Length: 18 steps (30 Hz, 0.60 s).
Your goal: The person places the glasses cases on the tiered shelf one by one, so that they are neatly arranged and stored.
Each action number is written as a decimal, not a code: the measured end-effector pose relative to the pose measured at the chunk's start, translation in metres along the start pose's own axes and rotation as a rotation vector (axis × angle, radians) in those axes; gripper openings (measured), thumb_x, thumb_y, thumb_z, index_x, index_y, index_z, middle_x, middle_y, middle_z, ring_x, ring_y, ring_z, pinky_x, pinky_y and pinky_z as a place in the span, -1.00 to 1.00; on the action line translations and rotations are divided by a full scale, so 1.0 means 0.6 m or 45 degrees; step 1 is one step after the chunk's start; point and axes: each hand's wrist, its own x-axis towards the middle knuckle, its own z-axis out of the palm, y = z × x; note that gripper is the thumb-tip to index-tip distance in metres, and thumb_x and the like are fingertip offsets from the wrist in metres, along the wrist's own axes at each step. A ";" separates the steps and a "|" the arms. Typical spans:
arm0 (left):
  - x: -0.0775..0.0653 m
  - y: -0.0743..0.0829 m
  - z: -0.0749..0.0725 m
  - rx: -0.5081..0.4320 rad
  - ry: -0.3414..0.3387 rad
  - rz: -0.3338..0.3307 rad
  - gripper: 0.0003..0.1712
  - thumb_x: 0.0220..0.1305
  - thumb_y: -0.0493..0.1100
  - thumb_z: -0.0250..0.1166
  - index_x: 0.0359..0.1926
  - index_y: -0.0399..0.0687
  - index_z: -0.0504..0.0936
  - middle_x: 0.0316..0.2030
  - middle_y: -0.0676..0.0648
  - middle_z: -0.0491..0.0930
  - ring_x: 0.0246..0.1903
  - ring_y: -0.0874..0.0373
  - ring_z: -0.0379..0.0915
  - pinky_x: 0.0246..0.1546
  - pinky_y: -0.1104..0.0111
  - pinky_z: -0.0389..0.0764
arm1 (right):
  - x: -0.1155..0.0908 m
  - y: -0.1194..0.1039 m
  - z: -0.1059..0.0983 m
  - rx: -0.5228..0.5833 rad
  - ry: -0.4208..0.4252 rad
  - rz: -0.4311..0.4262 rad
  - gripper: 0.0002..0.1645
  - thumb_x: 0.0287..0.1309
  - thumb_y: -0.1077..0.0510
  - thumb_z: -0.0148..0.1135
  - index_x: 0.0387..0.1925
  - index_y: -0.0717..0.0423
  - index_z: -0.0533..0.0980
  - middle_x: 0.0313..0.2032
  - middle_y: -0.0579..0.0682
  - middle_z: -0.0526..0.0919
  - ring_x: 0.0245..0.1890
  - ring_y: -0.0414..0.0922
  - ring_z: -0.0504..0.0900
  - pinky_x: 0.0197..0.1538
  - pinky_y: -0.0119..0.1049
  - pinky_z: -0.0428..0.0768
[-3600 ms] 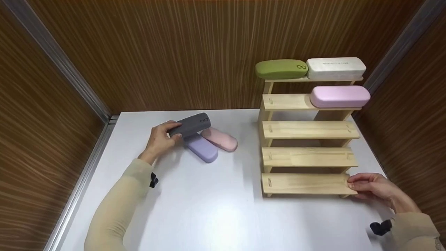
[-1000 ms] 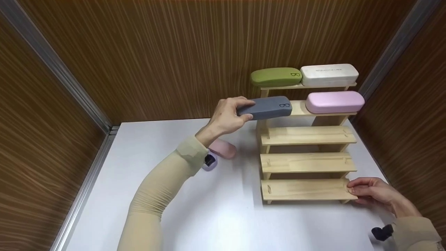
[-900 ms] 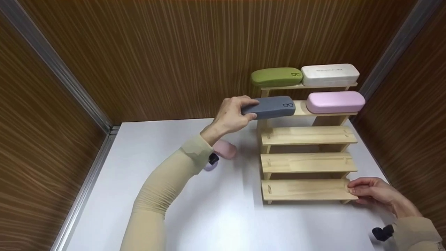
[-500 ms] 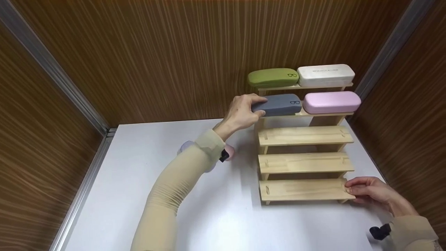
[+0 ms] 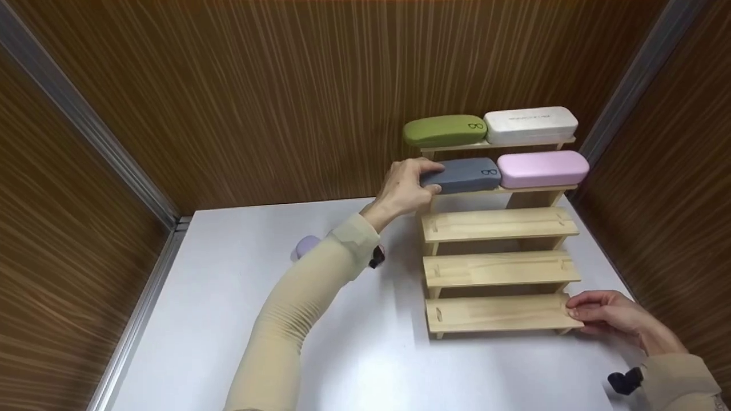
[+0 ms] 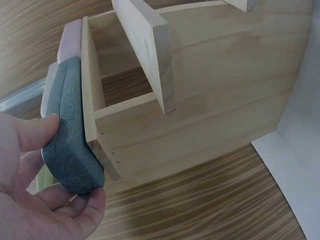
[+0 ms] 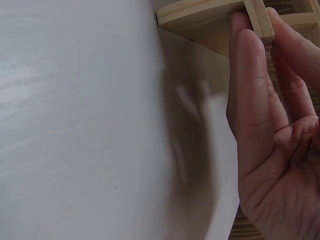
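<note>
My left hand (image 5: 404,185) grips the left end of a blue-grey glasses case (image 5: 469,174), which lies along the second step from the top of a wooden stepped rack (image 5: 499,224). Its right end is right at a pink glasses case (image 5: 542,169) on the same step. In the left wrist view the fabric-covered case (image 6: 72,125) sits between thumb and curled fingers, against the shelf board. On the top step are a green glasses case (image 5: 445,131) and a white one (image 5: 531,125). My right hand (image 5: 614,317) pinches the right end of the lowest step (image 7: 260,22).
A lilac glasses case (image 5: 307,245) lies on the white table (image 5: 240,274), mostly hidden under my left forearm. Only a sliver of a light pink case shows beside the wrist camera. Wood-grain walls (image 5: 274,103) close in the back and both sides.
My left hand has carried the blue-grey case from the table pile to the second step, then slid it right, up to the pink case. The right hand has stayed on the rack.
</note>
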 end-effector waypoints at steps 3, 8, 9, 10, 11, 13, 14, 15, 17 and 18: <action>0.001 0.002 0.003 0.000 0.002 -0.005 -0.52 0.42 -0.20 0.49 0.33 0.06 0.82 0.31 0.00 0.81 0.39 0.05 0.70 0.54 0.19 0.56 | 0.000 0.000 -0.001 0.005 -0.013 0.001 -0.51 0.57 0.42 0.18 -0.08 -0.20 0.87 -0.21 -0.28 0.88 -0.19 -0.34 0.86 -0.11 -0.44 0.84; 0.001 0.003 0.008 -0.012 0.007 -0.006 -0.52 0.44 -0.21 0.47 0.35 0.05 0.81 0.38 -0.07 0.75 0.46 -0.01 0.65 0.57 0.20 0.56 | -0.003 -0.001 -0.007 -0.023 -0.022 -0.002 -0.49 0.59 0.41 0.17 -0.09 -0.22 0.86 -0.19 -0.30 0.87 -0.19 -0.34 0.86 -0.13 -0.44 0.84; 0.001 0.002 0.008 -0.012 0.008 -0.004 -0.52 0.45 -0.20 0.46 0.35 0.04 0.80 0.40 -0.10 0.74 0.47 -0.03 0.63 0.59 0.19 0.54 | -0.003 0.000 -0.008 -0.031 -0.025 -0.008 -0.49 0.59 0.41 0.16 -0.08 -0.23 0.86 -0.19 -0.30 0.86 -0.19 -0.34 0.85 -0.14 -0.44 0.84; 0.000 0.001 0.009 -0.013 0.010 -0.004 -0.52 0.45 -0.20 0.46 0.36 0.04 0.80 0.43 -0.12 0.72 0.49 -0.04 0.62 0.61 0.18 0.52 | -0.003 -0.001 -0.009 -0.037 -0.025 -0.009 -0.49 0.59 0.41 0.16 -0.09 -0.23 0.86 -0.18 -0.31 0.86 -0.20 -0.34 0.85 -0.14 -0.44 0.84; 0.000 0.000 0.009 -0.013 0.013 -0.004 -0.52 0.45 -0.19 0.46 0.36 0.04 0.80 0.45 -0.13 0.70 0.51 -0.06 0.60 0.63 0.17 0.50 | -0.003 -0.001 -0.009 -0.038 -0.027 -0.014 -0.49 0.59 0.41 0.16 -0.08 -0.23 0.86 -0.18 -0.31 0.86 -0.20 -0.34 0.85 -0.15 -0.44 0.84; -0.003 -0.002 0.009 -0.022 0.019 0.000 -0.51 0.45 -0.18 0.46 0.36 0.03 0.79 0.49 -0.17 0.66 0.54 -0.10 0.56 0.66 0.11 0.45 | -0.002 -0.002 -0.007 -0.028 -0.026 -0.004 -0.50 0.59 0.40 0.18 -0.08 -0.23 0.86 -0.19 -0.31 0.86 -0.19 -0.34 0.85 -0.13 -0.44 0.84; -0.004 -0.005 0.009 -0.022 0.023 0.003 -0.50 0.45 -0.17 0.46 0.37 0.02 0.79 0.51 -0.18 0.64 0.56 -0.11 0.53 0.69 0.09 0.42 | -0.002 -0.002 -0.006 -0.022 -0.025 0.005 -0.50 0.59 0.40 0.18 -0.09 -0.24 0.86 -0.19 -0.31 0.87 -0.19 -0.34 0.86 -0.12 -0.44 0.84; -0.006 -0.007 0.008 -0.020 0.028 0.007 -0.50 0.45 -0.15 0.46 0.38 0.02 0.78 0.53 -0.18 0.62 0.57 -0.12 0.52 0.69 0.08 0.40 | -0.001 -0.002 -0.005 -0.013 -0.026 0.011 -0.50 0.59 0.39 0.18 -0.09 -0.25 0.86 -0.19 -0.30 0.87 -0.19 -0.34 0.86 -0.12 -0.43 0.84; -0.012 -0.014 0.005 -0.028 0.042 0.020 -0.48 0.45 -0.12 0.47 0.39 0.00 0.76 0.56 -0.19 0.59 0.59 -0.13 0.49 0.72 0.04 0.35 | -0.001 -0.003 -0.001 0.003 -0.030 0.022 -0.51 0.59 0.38 0.19 -0.09 -0.25 0.86 -0.19 -0.30 0.87 -0.18 -0.33 0.87 -0.10 -0.43 0.85; -0.016 -0.018 0.002 -0.033 0.051 0.026 -0.47 0.46 -0.10 0.47 0.41 0.00 0.75 0.57 -0.20 0.58 0.60 -0.14 0.47 0.72 0.02 0.33 | 0.000 -0.004 0.000 0.009 -0.031 0.026 -0.51 0.59 0.37 0.19 -0.09 -0.25 0.86 -0.19 -0.30 0.87 -0.18 -0.33 0.87 -0.09 -0.43 0.85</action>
